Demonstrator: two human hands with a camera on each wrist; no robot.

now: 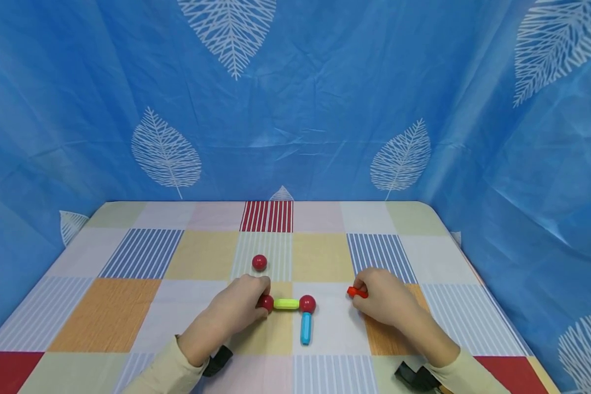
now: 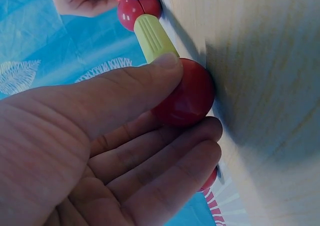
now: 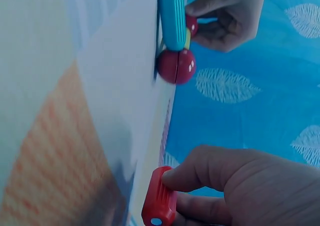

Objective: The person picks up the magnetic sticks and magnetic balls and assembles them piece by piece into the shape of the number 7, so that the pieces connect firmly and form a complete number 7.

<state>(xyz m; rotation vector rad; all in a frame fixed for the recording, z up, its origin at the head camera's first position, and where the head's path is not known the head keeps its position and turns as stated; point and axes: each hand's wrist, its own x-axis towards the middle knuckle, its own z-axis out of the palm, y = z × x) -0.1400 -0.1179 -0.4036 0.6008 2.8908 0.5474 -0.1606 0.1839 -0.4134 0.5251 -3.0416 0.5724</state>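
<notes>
My left hand (image 1: 238,303) pinches a dark red ball (image 2: 192,98) between thumb and fingers. From that ball a yellow-green ribbed rod (image 1: 287,304) runs right to a second red ball (image 1: 307,303). A blue ribbed rod (image 1: 306,329) joins this second ball and points toward the near edge. Off to the right, my right hand (image 1: 385,298) holds a short bright red rod (image 3: 160,198) between thumb and fingers, apart from the joined pieces. The rod's end facing the right wrist camera shows a small pale disc.
Beyond my left hand lies a loose red ball (image 1: 259,262). A patchwork cloth (image 1: 197,254) covers the table, and a blue curtain (image 1: 295,98) with white leaves hangs behind its far edge and along the sides.
</notes>
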